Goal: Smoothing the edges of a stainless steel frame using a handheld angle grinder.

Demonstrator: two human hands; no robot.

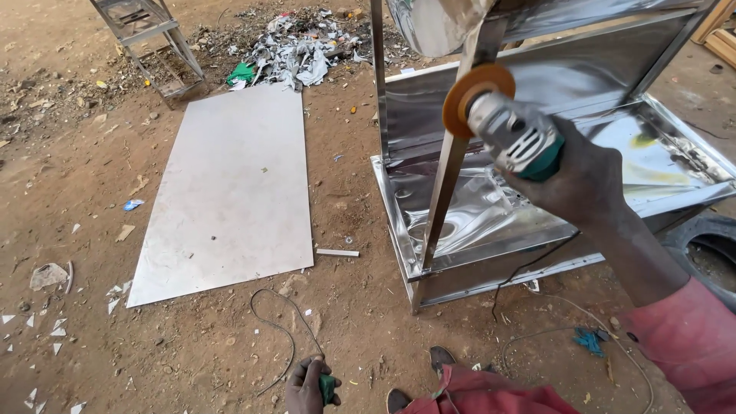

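Angle grinder (515, 138) sits upper right of centre, long axis running from about 4 o'clock up to 10 o'clock, orange disc (477, 98) at the 10 o'clock end, facing the camera edge-on-ish and touching or just beside the slanted steel bar (451, 165) of the shiny metal frame (537, 84) — exact contact hard to tell. Grinder's rear end is hidden inside the right hand (576, 178), which is clenched around the green body. Its black cable (529, 268) drops toward 6 o'clock, partly lost against the steel tray (475, 222).

Left hand (308, 386) at the bottom edge, about 6 o'clock, cut off at the wrist — fingers closed on a small green thing (327, 387), too small to identify; a thin wire (276, 322) loops on the dirt just above it.

Flat metal sheet (230, 192) lies on the ground at 9 o'clock of the grinder, well apart. Scrap pile (295, 50) at 11 o'clock. Tyre (709, 253) cut off at the right edge. Pink sleeve (682, 337) covers the right forearm.
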